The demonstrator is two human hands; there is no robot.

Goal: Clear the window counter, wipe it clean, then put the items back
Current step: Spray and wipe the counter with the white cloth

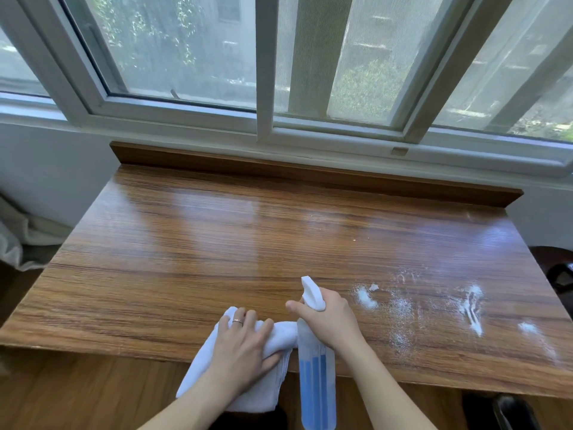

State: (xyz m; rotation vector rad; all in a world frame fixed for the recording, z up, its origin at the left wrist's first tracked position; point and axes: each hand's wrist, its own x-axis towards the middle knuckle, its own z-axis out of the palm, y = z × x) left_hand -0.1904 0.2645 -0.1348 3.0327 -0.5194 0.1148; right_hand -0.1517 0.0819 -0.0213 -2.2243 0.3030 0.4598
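Right now the left hand [240, 342] lies flat on a soft white cloth [248, 367], with its fingers spread and a thin ring on one finger. The cloth is bunched up and fluffy, and it sits at the near edge of the brown wooden table [217, 243]. Part of the cloth hangs down over that edge.

Just beside the cloth, the right hand [328, 318] holds a spray bottle [316, 383]. Its grip is curled round the neck of the bottle, and the first finger sticks out toward the cloth. The bottle is long and see-through, with blue liquid inside and a white plastic top. The white nozzle points away from the person, over the table.

The table top is smooth and shiny, with dark wavy wood lines. On the other side of the bottle from the cloth, white foamy patches [471, 305] and tiny wet dots lie on the wood. Far from the cloth, a raised wooden strip runs along the back of the table, under a window [263, 72] with a white frame.
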